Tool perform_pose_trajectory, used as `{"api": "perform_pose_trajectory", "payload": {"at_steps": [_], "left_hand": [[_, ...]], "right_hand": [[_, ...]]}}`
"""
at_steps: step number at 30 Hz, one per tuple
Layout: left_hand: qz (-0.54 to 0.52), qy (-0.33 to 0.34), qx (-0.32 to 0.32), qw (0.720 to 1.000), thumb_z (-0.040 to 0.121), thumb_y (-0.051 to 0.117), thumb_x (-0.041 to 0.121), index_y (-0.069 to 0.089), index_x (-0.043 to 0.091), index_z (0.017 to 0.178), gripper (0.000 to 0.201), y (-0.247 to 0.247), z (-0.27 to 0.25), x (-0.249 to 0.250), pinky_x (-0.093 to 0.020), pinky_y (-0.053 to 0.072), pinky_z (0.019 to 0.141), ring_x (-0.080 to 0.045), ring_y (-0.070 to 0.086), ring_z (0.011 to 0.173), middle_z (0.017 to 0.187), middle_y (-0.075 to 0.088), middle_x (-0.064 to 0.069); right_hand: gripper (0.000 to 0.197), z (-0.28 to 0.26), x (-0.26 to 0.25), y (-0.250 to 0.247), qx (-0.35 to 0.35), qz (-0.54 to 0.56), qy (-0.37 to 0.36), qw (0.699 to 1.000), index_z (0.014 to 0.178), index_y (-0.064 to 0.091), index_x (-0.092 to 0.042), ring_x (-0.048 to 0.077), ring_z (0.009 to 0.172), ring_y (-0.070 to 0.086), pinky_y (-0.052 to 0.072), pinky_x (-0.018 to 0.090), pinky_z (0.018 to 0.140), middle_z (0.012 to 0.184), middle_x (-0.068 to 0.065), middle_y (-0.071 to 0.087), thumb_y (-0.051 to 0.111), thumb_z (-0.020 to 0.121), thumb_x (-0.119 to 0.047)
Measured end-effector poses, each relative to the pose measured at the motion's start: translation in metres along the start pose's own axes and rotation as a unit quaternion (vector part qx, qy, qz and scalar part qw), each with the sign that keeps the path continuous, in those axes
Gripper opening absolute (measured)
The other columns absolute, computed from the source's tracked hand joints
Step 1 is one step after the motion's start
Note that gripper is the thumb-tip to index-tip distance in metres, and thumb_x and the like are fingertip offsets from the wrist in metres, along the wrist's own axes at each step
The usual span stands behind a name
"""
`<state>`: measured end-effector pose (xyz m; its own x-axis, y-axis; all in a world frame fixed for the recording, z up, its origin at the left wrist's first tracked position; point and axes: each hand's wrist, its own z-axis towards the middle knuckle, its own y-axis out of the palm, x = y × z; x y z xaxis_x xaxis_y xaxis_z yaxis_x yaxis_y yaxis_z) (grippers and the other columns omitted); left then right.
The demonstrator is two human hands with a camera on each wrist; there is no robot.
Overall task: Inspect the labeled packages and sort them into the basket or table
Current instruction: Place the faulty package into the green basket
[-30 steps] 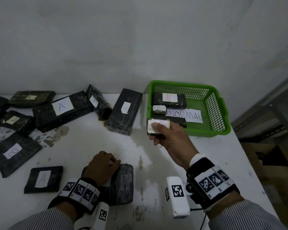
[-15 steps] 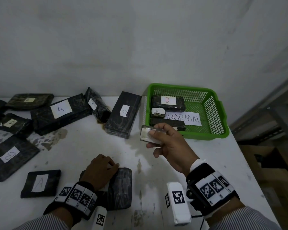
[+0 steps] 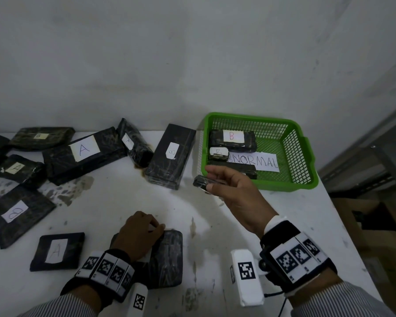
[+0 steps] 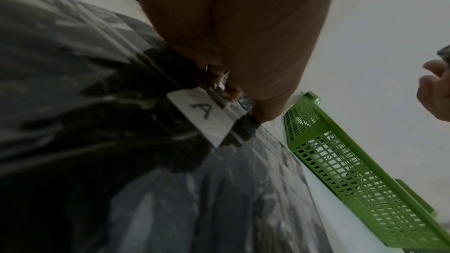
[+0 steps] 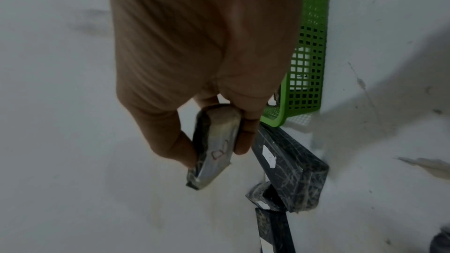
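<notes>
Two hands are at work, each on a different package. The right hand (image 3: 234,191) pinches a small dark-wrapped package (image 5: 214,147) between thumb and fingers, holding it in the air just in front of the near left corner of the green basket (image 3: 304,156), above the white table (image 3: 215,225); the right wrist view shows a red "B" on its pale label, turned down and away from the head camera. Inspection looks to be the step in hand, and since the packages lying in the basket also carry B labels over a sheet reading "…BNORMAL", my judgement is that this one belongs there: the next move calls for carrying it over the near rim and letting go inside, clear of the packages stacked along the left wall. The left hand (image 3: 138,236) rests with curled fingers on a larger black package (image 3: 169,259) lying flat on the table near the person, fingertips at its white "A" label (image 4: 207,116); whether it truly grips or only presses down I cannot tell. The held package is short, glossy and crinkled, its wrap catching light.
</notes>
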<state>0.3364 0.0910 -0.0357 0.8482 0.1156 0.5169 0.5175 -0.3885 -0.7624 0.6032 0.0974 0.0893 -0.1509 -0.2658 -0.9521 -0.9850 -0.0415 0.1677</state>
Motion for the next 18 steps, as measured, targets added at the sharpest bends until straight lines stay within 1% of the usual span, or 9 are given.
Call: {"api": "perform_pose_trajectory", "payload": {"at_steps": [3, 5, 7, 10, 11, 13, 14, 16, 18], "left_hand": [[-0.004, 0.005, 0.007, 1.0, 0.093, 0.068, 0.039, 0.053, 0.035, 0.075, 0.024, 0.001, 0.0, 0.0, -0.037, 0.047, 0.096, -0.022, 0.056, 0.104, 0.101, 0.052, -0.001], [-0.003, 0.008, 0.008, 1.0, 0.093, 0.069, 0.04, 0.05, 0.038, 0.072, 0.028, 0.001, -0.001, -0.001, -0.037, 0.047, 0.095, -0.021, 0.057, 0.104, 0.1, 0.054, -0.001], [-0.003, 0.007, 0.008, 1.0, 0.093, 0.068, 0.041, 0.05, 0.038, 0.072, 0.028, 0.0, -0.001, -0.001, -0.037, 0.047, 0.095, -0.021, 0.057, 0.104, 0.1, 0.056, -0.002], [-0.007, 0.005, 0.011, 1.0, 0.093, 0.068, 0.04, 0.052, 0.035, 0.075, 0.025, -0.002, -0.002, 0.001, -0.038, 0.047, 0.096, -0.021, 0.056, 0.104, 0.101, 0.054, -0.001], [-0.006, 0.005, 0.009, 1.0, 0.093, 0.067, 0.04, 0.053, 0.034, 0.076, 0.023, -0.002, -0.003, 0.001, -0.038, 0.047, 0.096, -0.021, 0.056, 0.104, 0.101, 0.053, 0.0], [-0.004, 0.004, 0.006, 1.0, 0.094, 0.067, 0.041, 0.055, 0.033, 0.078, 0.021, -0.002, -0.003, 0.002, -0.037, 0.047, 0.097, -0.021, 0.056, 0.105, 0.102, 0.051, 0.0], [-0.004, 0.005, 0.005, 1.0, 0.094, 0.067, 0.041, 0.055, 0.033, 0.078, 0.021, -0.003, -0.003, 0.002, -0.037, 0.046, 0.097, -0.021, 0.056, 0.105, 0.101, 0.051, 0.001], [-0.004, 0.01, 0.006, 1.0, 0.094, 0.066, 0.041, 0.053, 0.035, 0.076, 0.023, -0.003, -0.003, 0.002, -0.037, 0.046, 0.098, -0.021, 0.055, 0.106, 0.101, 0.051, 0.002], [-0.003, 0.01, 0.006, 1.0, 0.095, 0.066, 0.041, 0.054, 0.034, 0.077, 0.022, -0.003, -0.004, 0.002, -0.036, 0.046, 0.097, -0.021, 0.055, 0.106, 0.102, 0.05, 0.002]], "right_hand": [[0.041, -0.002, -0.007, -0.003, -0.028, -0.055, 0.001, 0.998, 0.117, 0.074, -0.017, 0.01, 0.095, 0.071, 0.052, 0.02, 0.077, 0.109, 0.005, 0.079, 0.083, 0.078, -0.01], [0.033, -0.002, -0.009, -0.004, -0.024, -0.088, -0.007, 0.996, 0.116, 0.075, -0.012, 0.011, 0.089, 0.069, 0.053, 0.022, 0.076, 0.106, 0.008, 0.079, 0.079, 0.085, -0.001], [0.03, -0.002, -0.01, -0.004, -0.016, -0.108, -0.012, 0.994, 0.116, 0.075, -0.01, 0.014, 0.091, 0.069, 0.055, 0.027, 0.081, 0.109, 0.012, 0.078, 0.077, 0.087, -0.002], [0.032, -0.002, -0.013, -0.001, -0.023, -0.109, -0.022, 0.994, 0.118, 0.071, -0.013, 0.01, 0.089, 0.068, 0.054, 0.024, 0.076, 0.108, 0.008, 0.076, 0.077, 0.088, -0.003], [0.035, -0.002, -0.015, 0.0, -0.031, -0.095, -0.021, 0.995, 0.119, 0.068, -0.013, 0.013, 0.087, 0.069, 0.056, 0.026, 0.074, 0.106, 0.007, 0.074, 0.076, 0.088, 0.0], [0.04, -0.001, -0.016, 0.0, -0.046, -0.054, -0.015, 0.997, 0.121, 0.061, -0.011, 0.025, 0.079, 0.07, 0.059, 0.035, 0.065, 0.103, 0.012, 0.071, 0.071, 0.088, 0.01], [0.041, -0.001, -0.016, 0.0, -0.048, -0.039, -0.012, 0.998, 0.121, 0.059, -0.01, 0.028, 0.072, 0.068, 0.057, 0.036, 0.058, 0.099, 0.014, 0.069, 0.066, 0.089, 0.015], [0.041, -0.001, -0.014, -0.001, -0.038, -0.036, -0.01, 0.999, 0.119, 0.059, -0.01, 0.024, 0.062, 0.062, 0.049, 0.032, 0.049, 0.088, 0.012, 0.066, 0.061, 0.089, 0.019], [0.039, -0.001, -0.012, -0.002, -0.03, -0.032, -0.004, 0.999, 0.118, 0.06, -0.01, 0.019, 0.059, 0.055, 0.042, 0.029, 0.049, 0.084, 0.009, 0.062, 0.062, 0.09, 0.017]]}}
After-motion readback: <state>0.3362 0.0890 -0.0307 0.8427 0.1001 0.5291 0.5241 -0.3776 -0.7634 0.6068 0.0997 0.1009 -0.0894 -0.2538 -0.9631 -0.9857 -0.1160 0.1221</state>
